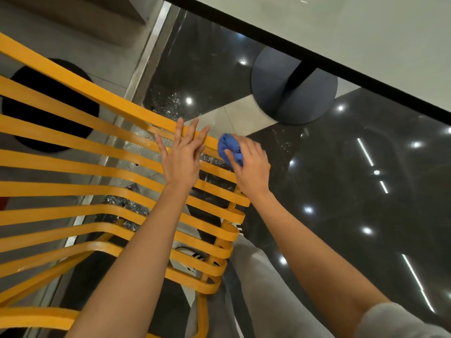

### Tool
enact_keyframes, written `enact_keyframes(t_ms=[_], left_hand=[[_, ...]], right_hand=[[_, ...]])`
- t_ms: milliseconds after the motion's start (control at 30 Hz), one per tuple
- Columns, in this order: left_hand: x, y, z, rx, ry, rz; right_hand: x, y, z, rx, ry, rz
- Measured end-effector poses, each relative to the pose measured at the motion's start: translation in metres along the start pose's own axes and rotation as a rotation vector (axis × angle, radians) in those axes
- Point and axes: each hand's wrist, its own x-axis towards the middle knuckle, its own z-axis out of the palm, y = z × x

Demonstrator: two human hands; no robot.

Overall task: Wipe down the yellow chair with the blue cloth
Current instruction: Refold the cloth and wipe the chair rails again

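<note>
We lose the yellow chair [73, 167] at the picture's left edge, where its slats run out of view. Most of the blue cloth [228, 148] hides under the right hand [249, 164]. The left hand [181, 157] covers part of the slats. The desk [341, 28] is cut off at the top and right edges.

Open gaps run between the yellow chair's slats [73, 167]. Glossy dark floor [366, 191] lies clear to the right; a counter edge [317, 57] overhangs beyond.
</note>
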Motion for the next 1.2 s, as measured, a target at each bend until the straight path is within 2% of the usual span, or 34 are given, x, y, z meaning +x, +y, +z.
enact_keyframes(t_ms=[133, 233, 267, 300, 333, 433, 467, 500, 567, 600, 633, 667, 733, 767, 800, 900, 967, 1067, 1200], left_hand=[[-0.002, -0.001, 0.0, -0.002, 0.0, 0.01], [-0.001, 0.0, -0.003, 0.027, -0.011, 0.014], [-0.001, 0.001, -0.003, 0.03, -0.017, 0.011], [-0.001, 0.001, -0.003, 0.029, -0.022, 0.009], [-0.001, 0.001, -0.003, 0.027, -0.02, 0.01], [-0.003, -0.001, -0.002, 0.02, -0.011, 0.011], [-0.004, -0.001, -0.002, 0.017, -0.015, 0.015], [-0.004, 0.0, -0.002, 0.019, -0.018, 0.016], [-0.004, 0.002, -0.001, 0.023, -0.019, 0.008], [-0.004, 0.002, -0.001, 0.018, -0.018, 0.005], [-0.004, 0.002, -0.001, 0.016, -0.013, 0.007], [-0.004, 0.001, 0.0, 0.019, -0.005, 0.012], [-0.005, -0.001, 0.0, 0.021, -0.001, 0.016], [-0.005, -0.002, 0.0, 0.023, -0.006, 0.017], [-0.005, -0.002, -0.001, 0.032, -0.014, 0.021], [-0.005, -0.001, -0.003, 0.048, -0.03, 0.027], [-0.005, 0.0, -0.003, 0.065, -0.027, 0.021], [-0.006, 0.003, -0.002, 0.069, -0.019, 0.009], [0.0, 0.0, -0.009, 0.013, -0.059, -0.017]], right_hand=[[-0.025, 0.031, -0.006, 0.479, 0.042, 0.406], [-0.011, 0.031, -0.012, 0.647, 0.172, 0.827], [-0.007, 0.027, -0.017, 0.676, 0.196, 0.926], [-0.007, 0.025, -0.018, 0.684, 0.204, 0.948], [-0.01, 0.023, -0.017, 0.682, 0.199, 0.897], [-0.035, 0.013, -0.012, 0.635, 0.081, 0.574], [-0.04, 0.017, -0.01, 0.635, 0.085, 0.561], [-0.037, 0.019, -0.011, 0.646, 0.125, 0.627], [-0.018, 0.022, -0.014, 0.678, 0.175, 0.876], [-0.007, 0.02, -0.015, 0.666, 0.15, 0.935], [0.0, 0.015, -0.016, 0.636, 0.12, 0.889], [0.001, 0.006, -0.017, 0.592, 0.083, 0.752], [-0.015, -0.007, -0.012, 0.499, 0.021, 0.355], [-0.026, -0.001, -0.01, 0.492, 0.01, 0.252], [-0.033, 0.005, -0.011, 0.505, 0.016, 0.239], [-0.032, 0.011, -0.017, 0.533, 0.039, 0.423], [-0.029, 0.002, -0.02, 0.336, 0.017, 0.399], [-0.016, -0.024, -0.016, 0.01, -0.048, 0.2], [0.033, -0.067, 0.01, -0.138, -0.222, 0.089]])
